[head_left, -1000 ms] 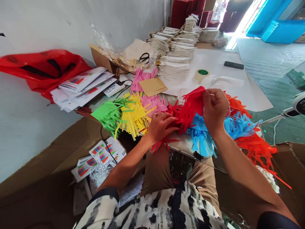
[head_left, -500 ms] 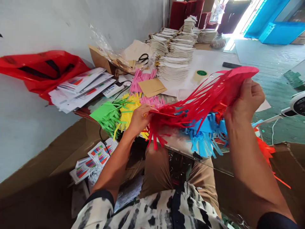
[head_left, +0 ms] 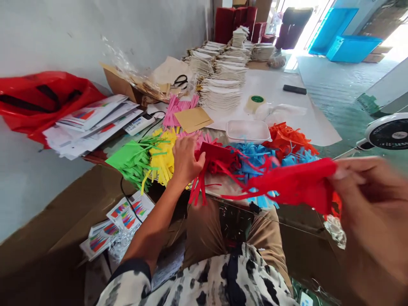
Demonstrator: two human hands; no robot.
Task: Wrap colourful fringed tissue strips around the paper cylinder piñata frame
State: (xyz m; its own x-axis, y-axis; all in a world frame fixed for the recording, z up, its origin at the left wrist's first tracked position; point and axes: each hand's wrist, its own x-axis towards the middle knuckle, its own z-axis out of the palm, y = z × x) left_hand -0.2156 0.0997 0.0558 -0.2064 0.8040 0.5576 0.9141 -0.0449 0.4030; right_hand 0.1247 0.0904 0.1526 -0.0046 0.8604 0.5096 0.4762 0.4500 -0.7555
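At the right, my right hand [head_left: 366,191], blurred, pinches the uncut end of a red fringed paper tassel [head_left: 296,180], whose strips trail left over the table edge. My left hand [head_left: 187,161] rests with thumb and fingers apart beside a pile of dark red fringed paper [head_left: 218,153] and appears to hold nothing. Left of it are yellow fringed paper [head_left: 162,159] and green fringed paper [head_left: 126,155]. Pink fringed paper [head_left: 178,106] lies behind that hand. Blue fringed paper [head_left: 251,159] and orange-red fringed paper [head_left: 288,140] are to the right.
Behind the fringes sit a brown card [head_left: 194,119], a clear plastic tray [head_left: 247,131], a tape roll [head_left: 256,102] and tall paper stacks [head_left: 219,93]. Scissors [head_left: 180,80] lie farther back. A red bag [head_left: 47,100] is at left, a small fan [head_left: 389,131] at right.
My right hand has moved down and to the right, drawing the red tassel away from the pile. My left hand has let go of the red paper and opened.
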